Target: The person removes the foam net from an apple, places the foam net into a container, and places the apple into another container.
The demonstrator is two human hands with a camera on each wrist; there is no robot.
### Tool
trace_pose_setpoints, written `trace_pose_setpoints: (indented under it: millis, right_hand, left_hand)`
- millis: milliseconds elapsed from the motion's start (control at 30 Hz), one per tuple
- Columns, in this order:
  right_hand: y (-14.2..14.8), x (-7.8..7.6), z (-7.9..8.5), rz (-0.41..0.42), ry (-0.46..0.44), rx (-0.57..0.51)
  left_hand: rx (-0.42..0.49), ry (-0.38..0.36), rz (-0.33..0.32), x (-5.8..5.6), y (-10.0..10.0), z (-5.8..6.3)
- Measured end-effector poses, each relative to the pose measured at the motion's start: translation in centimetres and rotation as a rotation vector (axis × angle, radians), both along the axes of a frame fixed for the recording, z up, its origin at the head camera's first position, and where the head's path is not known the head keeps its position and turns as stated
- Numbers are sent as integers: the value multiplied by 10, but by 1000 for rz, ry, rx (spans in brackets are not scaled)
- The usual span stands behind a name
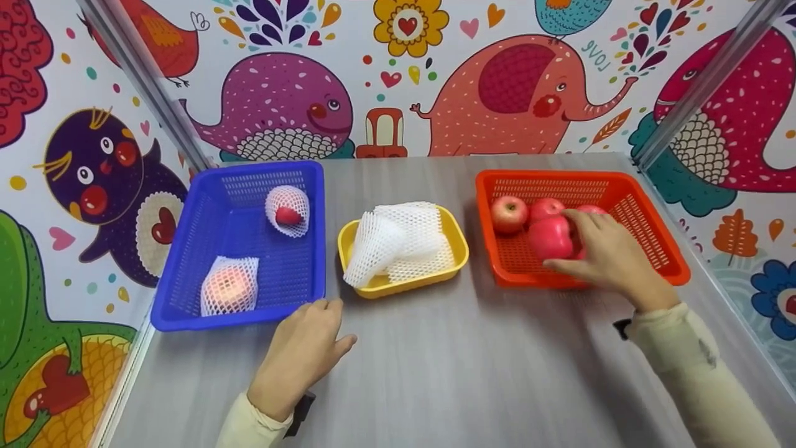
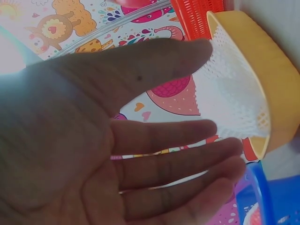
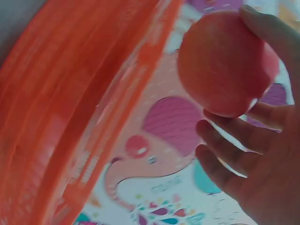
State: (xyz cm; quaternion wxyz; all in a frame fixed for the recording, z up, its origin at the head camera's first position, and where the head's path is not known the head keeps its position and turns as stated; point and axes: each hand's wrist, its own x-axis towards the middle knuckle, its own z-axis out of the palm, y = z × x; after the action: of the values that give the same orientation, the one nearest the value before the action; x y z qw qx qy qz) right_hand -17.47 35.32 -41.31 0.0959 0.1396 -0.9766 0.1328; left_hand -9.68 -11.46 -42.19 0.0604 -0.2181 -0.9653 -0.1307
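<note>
At right of the frame, a right hand (image 1: 600, 252) holds a glossy red apple (image 1: 550, 238) over an orange-red basket (image 1: 647, 218), where other apples (image 1: 510, 214) lie. Its thumb and fingers stand apart by about the fruit's width, gripping opposite sides; the right-wrist view shows the remaining fingers loosely bent below. The apple appears firm and fairly light for one hand, though its smooth skin could prove slippery and might bruise if dropped. A hold around its widest part, thumb facing fingers, looks surest. Toward the lower left, a left hand (image 1: 305, 348) rests near the front right corner of a blue basket (image 1: 249, 230), its fingers extended and thumb set well away, holding nothing; whether it touches the rim cannot be told. Inside that basket sit two netted fruits (image 1: 229, 289), one near the front, one toward the upper right. At center, a yellow basket (image 1: 410, 286) carries white foam nets (image 1: 404, 242), seemingly soft, stretchy and nearly weightless, best pinched at an edge. All three baskets stand on a gray worktop (image 1: 435, 373).
</note>
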Motion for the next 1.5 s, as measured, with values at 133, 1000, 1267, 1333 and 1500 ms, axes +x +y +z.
trace_pose_setpoints:
  millis: [133,1000,1267,1333,1500]
  right_hand:
    - [19,-24,-13,-32,-141,154]
    - [18,-21,-18,45,-139,200]
    - [-33,23,-13,114,158,53]
    - [-45,33,-16,152,230,32]
    - [-71,59,-22,195,296,-7]
  left_hand:
    - [-7,5,-20,0,2,-1]
    - [-37,-5,-28,-4,7,-6]
    - [-39,-42,-20,-6,10,-5]
    - [-32,-39,-25,-6,11,-5]
    - [-21,0,-45,-5,12,-6]
